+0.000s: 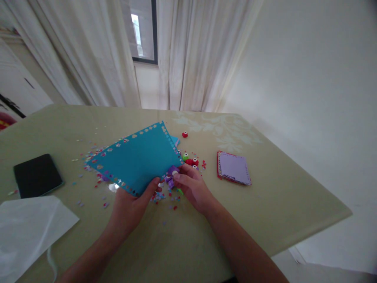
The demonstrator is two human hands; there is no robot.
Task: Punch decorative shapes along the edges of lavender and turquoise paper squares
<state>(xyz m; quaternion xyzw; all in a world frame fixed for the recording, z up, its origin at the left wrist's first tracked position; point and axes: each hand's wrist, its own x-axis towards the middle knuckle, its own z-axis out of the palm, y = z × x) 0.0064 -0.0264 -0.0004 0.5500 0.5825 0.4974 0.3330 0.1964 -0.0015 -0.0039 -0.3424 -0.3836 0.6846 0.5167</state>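
Observation:
A blue sheet of paper (138,157), with small shapes punched out along its edges, is tilted above the table. My left hand (135,200) grips its near edge, the thumb on top. In my right hand (191,182) is a purple craft punch (173,171), set at the sheet's right corner with my thumb on it. Behind that hand lie several small red and green punches (191,160), partly hidden. Bits of punched paper (165,196) are scattered under and around the sheet.
To the right lies a stack of punched paper sheets (235,168), a lilac one on top. A black tablet-like slab (38,175) and a white sheet or bag (32,232) lie at the left. One red punch (185,134) sits farther back. The table's right edge slants away beside a wall.

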